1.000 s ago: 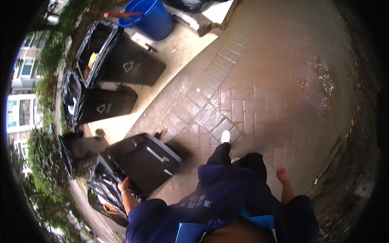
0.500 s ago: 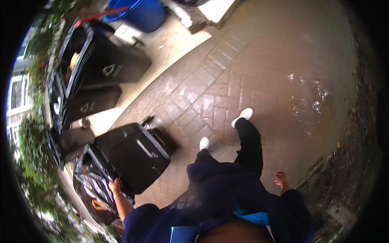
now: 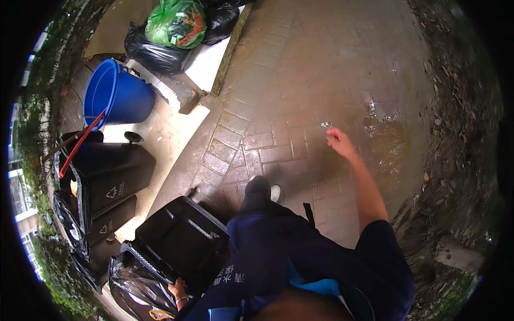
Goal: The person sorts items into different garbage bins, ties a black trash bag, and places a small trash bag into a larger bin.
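My left hand [image 3: 178, 289] grips the handle side of a black wheelie bin, whose open lid [image 3: 174, 235] hangs toward the pavement. The bin's liner [image 3: 127, 273] is crumpled black plastic with bagged waste inside. My right hand [image 3: 338, 140] is raised out in front over the wet brick paving [image 3: 276, 134], fingers curled with nothing in them. My dark-trousered leg and part of a white shoe [image 3: 275, 193] show below.
More black bins [image 3: 118, 176] line the left, beside a blue tub [image 3: 128, 96] with red and brown poles. Black and green rubbish bags [image 3: 171, 27] lie beyond, by a low ledge [image 3: 227, 48]. Leaf-strewn soil [image 3: 450, 134] and a log [image 3: 459, 254] edge the right.
My right hand has swung forward and up. My left hand stays on the bin, which moves along with me. The view has advanced and turned, bringing the tub and bags further into sight.
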A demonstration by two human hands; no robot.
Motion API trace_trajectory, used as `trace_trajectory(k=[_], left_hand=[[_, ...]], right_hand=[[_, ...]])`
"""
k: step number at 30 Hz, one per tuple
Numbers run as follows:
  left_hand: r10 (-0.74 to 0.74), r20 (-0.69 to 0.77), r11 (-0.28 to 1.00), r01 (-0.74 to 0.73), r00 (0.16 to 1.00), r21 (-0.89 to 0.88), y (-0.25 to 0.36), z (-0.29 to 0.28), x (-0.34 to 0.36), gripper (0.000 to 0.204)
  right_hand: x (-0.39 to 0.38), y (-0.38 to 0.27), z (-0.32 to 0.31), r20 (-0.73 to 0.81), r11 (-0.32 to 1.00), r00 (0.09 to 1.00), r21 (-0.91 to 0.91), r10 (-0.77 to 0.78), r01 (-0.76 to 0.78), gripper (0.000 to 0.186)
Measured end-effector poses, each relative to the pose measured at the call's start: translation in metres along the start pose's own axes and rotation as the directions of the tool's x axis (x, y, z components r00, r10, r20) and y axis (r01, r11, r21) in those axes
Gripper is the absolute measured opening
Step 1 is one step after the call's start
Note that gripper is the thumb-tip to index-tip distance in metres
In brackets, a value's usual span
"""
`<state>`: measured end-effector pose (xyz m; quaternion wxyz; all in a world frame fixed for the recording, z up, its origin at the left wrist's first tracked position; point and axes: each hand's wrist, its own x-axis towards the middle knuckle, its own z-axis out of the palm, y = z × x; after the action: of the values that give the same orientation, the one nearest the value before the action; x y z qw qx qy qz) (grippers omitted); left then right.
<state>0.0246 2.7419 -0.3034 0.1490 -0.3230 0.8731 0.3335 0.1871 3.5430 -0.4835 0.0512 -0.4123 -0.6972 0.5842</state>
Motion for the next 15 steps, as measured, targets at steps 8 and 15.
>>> trace_trajectory(k=[8, 15], left_hand=[[0.014, -0.038, 0.997, -0.017, 0.999, -0.080, 0.124, 0.126, -0.088, 0.009], [-0.110, -0.072, 0.993, 0.107, 0.991, -0.050, 0.205, 0.244, -0.150, 0.013]], right_hand=[[0.221, -0.039, -0.125, 0.074, 0.861, 0.970, -0.448, -0.233, 0.241, 0.016], [0.287, 0.089, -0.306, 0.133, 0.643, 0.991, -0.760, 0.009, 0.096, 0.012]])
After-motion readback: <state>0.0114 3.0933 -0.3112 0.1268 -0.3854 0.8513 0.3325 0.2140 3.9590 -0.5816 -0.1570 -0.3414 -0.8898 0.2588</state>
